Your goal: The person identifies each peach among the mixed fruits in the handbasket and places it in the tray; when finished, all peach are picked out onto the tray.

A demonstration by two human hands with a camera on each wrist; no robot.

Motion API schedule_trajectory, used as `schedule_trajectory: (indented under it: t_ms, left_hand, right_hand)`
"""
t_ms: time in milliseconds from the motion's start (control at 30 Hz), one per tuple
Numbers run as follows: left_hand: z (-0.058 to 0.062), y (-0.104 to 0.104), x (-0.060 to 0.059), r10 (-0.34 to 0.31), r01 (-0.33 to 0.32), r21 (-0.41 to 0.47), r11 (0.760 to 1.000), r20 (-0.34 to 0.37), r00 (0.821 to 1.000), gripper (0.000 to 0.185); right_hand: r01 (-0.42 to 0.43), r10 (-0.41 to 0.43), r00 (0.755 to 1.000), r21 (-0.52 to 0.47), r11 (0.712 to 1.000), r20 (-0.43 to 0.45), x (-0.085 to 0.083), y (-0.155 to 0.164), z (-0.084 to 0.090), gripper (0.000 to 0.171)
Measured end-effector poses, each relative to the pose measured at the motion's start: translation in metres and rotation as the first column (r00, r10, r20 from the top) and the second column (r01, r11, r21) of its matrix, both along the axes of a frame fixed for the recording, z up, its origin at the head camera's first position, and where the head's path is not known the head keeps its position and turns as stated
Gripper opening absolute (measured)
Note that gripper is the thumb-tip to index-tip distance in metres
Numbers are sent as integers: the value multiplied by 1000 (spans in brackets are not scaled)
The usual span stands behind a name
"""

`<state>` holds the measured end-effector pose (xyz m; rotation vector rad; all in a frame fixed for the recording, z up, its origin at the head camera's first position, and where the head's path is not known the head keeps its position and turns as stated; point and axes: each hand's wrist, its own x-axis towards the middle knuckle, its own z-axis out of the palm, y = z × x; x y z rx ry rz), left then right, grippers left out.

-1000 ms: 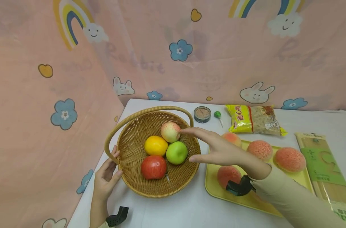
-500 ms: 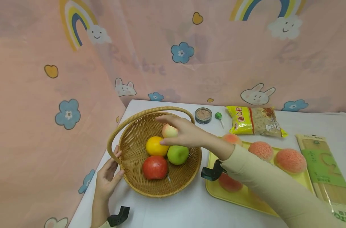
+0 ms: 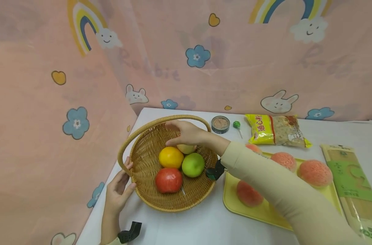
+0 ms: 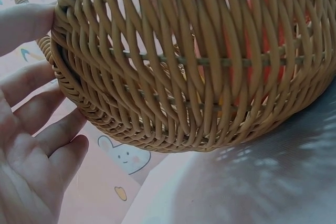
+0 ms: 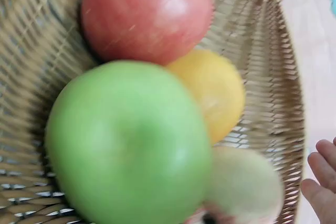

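Our right hand [image 3: 186,133] has moved from beside the wicker basket [image 3: 149,190] into it, near the table's left edge, and now curls over the pale peach [image 3: 186,148], grasping it. Our left hand [image 3: 118,190], fingers relaxed, steadies the basket rim.

Basket [image 3: 149,194] left of tray [image 3: 265,214], four fruits in basket, tin [image 3: 220,124] and packet [image 3: 276,130] behind tray

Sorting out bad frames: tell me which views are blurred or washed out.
Head view: sharp, evenly lit, edges bowed by the wide lens. Left wrist view: basket crisp, left hand pale and overexposed. Right wrist view: green apple and the peach beside it smeared by blur.
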<state>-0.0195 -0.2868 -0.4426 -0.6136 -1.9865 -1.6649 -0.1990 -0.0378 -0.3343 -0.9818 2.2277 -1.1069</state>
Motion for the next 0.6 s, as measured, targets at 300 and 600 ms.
schedule_trajectory:
  t_ms: [300,600]
  left_hand:
    - [1,0,0,-12,12,-2,1000,-11,1000,50]
    - [0,0,-1,-5,5,-4,1000,-7,1000,51]
  right_hand:
    - [35,-34,999,76,997,-14,-7,5,-15,73]
    - [73,-52,993,205,976,-103,-7,4,-19,70]
